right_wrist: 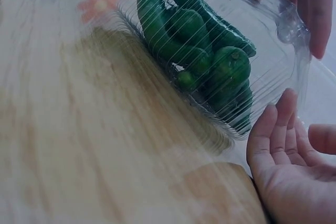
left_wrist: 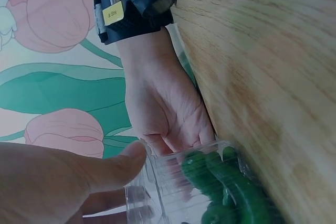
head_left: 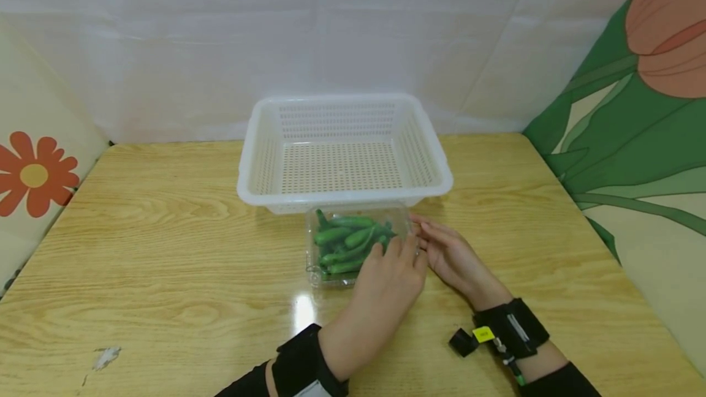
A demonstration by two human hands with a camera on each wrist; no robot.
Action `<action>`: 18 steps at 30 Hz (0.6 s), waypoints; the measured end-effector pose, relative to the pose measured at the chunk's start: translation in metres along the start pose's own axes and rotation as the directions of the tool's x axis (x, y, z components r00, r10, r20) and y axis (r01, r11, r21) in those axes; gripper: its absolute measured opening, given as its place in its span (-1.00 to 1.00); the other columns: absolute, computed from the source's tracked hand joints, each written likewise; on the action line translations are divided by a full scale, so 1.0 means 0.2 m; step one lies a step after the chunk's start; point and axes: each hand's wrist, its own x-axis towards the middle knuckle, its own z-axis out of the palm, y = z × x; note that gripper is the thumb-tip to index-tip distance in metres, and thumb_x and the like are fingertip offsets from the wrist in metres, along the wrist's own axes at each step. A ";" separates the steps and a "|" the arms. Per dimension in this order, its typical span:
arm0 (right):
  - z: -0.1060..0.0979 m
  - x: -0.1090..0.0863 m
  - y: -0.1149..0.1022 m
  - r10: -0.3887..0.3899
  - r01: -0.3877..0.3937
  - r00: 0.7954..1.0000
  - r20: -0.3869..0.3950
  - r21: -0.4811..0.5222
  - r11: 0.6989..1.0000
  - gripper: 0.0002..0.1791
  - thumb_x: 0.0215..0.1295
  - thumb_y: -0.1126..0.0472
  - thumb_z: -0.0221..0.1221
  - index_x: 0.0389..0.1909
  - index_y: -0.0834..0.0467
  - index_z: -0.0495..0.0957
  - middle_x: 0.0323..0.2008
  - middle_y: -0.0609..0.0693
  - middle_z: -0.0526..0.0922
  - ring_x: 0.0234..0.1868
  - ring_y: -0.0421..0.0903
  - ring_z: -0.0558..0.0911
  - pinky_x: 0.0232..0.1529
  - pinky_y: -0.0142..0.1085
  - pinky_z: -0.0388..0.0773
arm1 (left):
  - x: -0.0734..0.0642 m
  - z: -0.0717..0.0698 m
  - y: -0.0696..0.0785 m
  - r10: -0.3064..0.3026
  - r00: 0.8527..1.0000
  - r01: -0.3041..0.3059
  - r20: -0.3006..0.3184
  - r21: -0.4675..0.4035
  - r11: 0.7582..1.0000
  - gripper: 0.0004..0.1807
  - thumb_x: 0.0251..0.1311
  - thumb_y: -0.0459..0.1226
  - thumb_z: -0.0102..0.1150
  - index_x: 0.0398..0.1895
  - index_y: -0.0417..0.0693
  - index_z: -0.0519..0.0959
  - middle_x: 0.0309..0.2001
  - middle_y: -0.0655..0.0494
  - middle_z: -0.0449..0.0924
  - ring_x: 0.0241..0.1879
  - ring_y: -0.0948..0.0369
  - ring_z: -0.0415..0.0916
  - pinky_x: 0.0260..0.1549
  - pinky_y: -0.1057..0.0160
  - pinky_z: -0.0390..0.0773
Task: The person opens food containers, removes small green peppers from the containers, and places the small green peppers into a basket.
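Note:
A clear plastic clamshell box [head_left: 313, 279] with several long green peppers [head_left: 344, 255] inside appears in all three views. My left hand [head_left: 388, 277] reaches over its right end and grips the edge there, the thumb [left_wrist: 131, 157] on one face and the fingers beyond it in the left wrist view. Palm turned up, my right hand [head_left: 455, 259] is at the same end, its fingers extended and fingertips right at the box wall. The right wrist view shows the peppers [right_wrist: 226, 72] lying together behind the ridged clear wall [right_wrist: 273, 66].
Right behind the box stands a white perforated plastic basket [head_left: 342, 195] with nothing in it. The wooden table [head_left: 182, 250] meets a white sheet [head_left: 193, 66] at the back. Panels with painted flowers [head_left: 34, 175] flank both sides. Each wrist wears a black band [head_left: 515, 326].

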 end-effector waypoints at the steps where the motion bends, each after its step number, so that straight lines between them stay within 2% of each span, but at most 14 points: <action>1: 0.00 0.00 0.00 -0.001 0.001 1.000 0.000 -0.001 1.000 -0.57 0.64 0.25 -0.28 0.17 0.08 0.56 0.09 0.02 0.61 0.05 -0.13 0.60 0.11 -0.35 0.56 | 0.00 0.00 0.00 0.002 1.000 -0.002 0.001 0.002 1.000 -0.76 0.24 -0.14 0.28 -0.04 0.10 0.67 0.05 0.14 0.61 -0.08 0.26 0.55 -0.23 0.34 0.62; 5: -0.01 0.00 0.00 -0.002 0.002 1.000 0.003 0.006 1.000 -0.58 0.64 0.25 -0.28 0.18 0.08 0.56 0.08 0.01 0.60 0.03 -0.14 0.59 0.10 -0.37 0.56 | 0.00 -0.01 0.00 0.017 1.000 -0.017 0.000 0.006 1.000 -0.74 0.26 -0.17 0.28 0.01 0.07 0.68 0.12 0.10 0.61 -0.03 0.24 0.57 -0.17 0.31 0.65; 12: 0.00 0.01 -0.01 -0.005 0.005 1.000 -0.001 0.013 1.000 -0.57 0.64 0.27 -0.28 0.18 0.07 0.56 0.00 0.02 0.61 -0.04 -0.15 0.60 0.04 -0.38 0.58 | 0.02 -0.01 0.02 0.019 1.000 -0.020 0.004 0.052 0.998 -0.76 0.35 -0.24 0.18 0.01 -0.03 0.70 0.07 0.08 0.66 -0.05 0.20 0.64 -0.13 0.26 0.69; 15: 0.00 0.01 -0.01 -0.006 0.006 1.000 -0.001 0.017 1.000 -0.56 0.64 0.27 -0.29 0.17 0.08 0.57 -0.06 0.01 0.61 -0.10 -0.16 0.61 -0.03 -0.40 0.61 | 0.03 -0.02 0.04 0.022 0.997 -0.027 0.070 0.077 0.997 -0.72 0.41 -0.24 0.11 0.08 -0.06 0.68 0.09 0.07 0.65 -0.01 0.18 0.63 -0.11 0.24 0.68; 18: 0.00 0.01 -0.01 -0.007 0.007 1.000 0.006 0.032 0.999 -0.55 0.64 0.29 -0.30 0.17 0.10 0.56 -0.11 0.01 0.61 -0.15 -0.17 0.61 -0.10 -0.42 0.62 | 0.05 -0.05 0.06 0.025 0.977 -0.047 0.213 0.099 0.994 -0.64 0.46 -0.18 0.05 0.22 -0.07 0.59 0.19 0.02 0.57 0.11 0.14 0.58 -0.01 0.23 0.64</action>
